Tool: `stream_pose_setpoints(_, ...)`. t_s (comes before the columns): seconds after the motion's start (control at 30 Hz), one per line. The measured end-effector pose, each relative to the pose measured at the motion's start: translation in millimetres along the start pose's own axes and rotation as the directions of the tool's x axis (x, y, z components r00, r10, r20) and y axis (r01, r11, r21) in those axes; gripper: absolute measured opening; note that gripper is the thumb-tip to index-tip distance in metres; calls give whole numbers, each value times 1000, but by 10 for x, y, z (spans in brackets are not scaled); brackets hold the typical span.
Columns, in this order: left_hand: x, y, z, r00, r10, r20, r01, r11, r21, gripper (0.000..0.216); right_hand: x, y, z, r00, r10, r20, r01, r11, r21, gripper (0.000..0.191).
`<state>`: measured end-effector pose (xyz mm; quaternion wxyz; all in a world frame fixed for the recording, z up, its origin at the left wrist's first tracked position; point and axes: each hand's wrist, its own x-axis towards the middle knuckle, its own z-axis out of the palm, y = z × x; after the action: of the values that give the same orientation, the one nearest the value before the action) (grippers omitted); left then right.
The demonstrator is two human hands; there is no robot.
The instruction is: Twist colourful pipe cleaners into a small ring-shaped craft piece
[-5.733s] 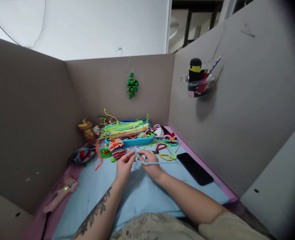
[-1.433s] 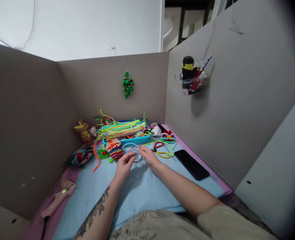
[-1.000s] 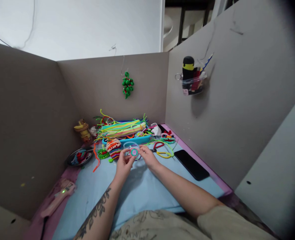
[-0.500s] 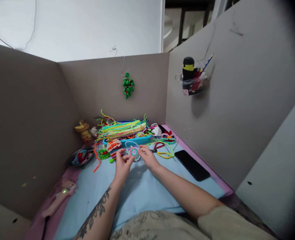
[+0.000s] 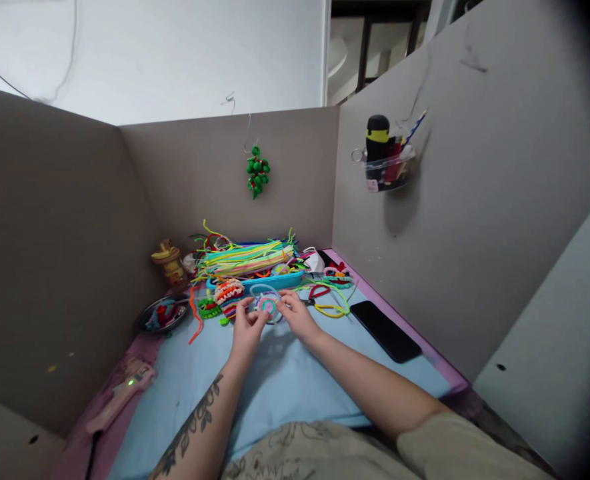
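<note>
Both my hands meet over the light blue cloth (image 5: 275,387). My left hand (image 5: 246,328) and my right hand (image 5: 299,316) pinch the two sides of a small coiled pipe-cleaner disc (image 5: 267,306) with pink, green and pale blue rings. A pale blue loop of the same pipe cleaner arcs just above the disc. Fingers of both hands are closed on its rim. Right behind it lies a striped woven pipe-cleaner piece (image 5: 229,293).
A blue tray (image 5: 255,280) piled with bright pipe cleaners stands at the back. A black phone (image 5: 385,322) lies to the right, a dark bowl (image 5: 157,313) and a pink glue gun (image 5: 119,397) to the left. Cardboard walls (image 5: 449,220) enclose three sides; a green ornament (image 5: 257,171) hangs on the back one.
A straight pale blue pipe cleaner that stretched to the right from my hands has been wound round the disc, leaving a small loop. The disc now stands facing me between both hands.
</note>
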<state>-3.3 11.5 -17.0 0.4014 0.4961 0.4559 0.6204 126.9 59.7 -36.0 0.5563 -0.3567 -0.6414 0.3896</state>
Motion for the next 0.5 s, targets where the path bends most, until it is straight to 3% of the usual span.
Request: stream_pose_setpoints(0.5,-4,-50,-13,1000,-3,-23,4,999,47,50,-59,-100,-12,992,-125,-7,122,979,-166,19)
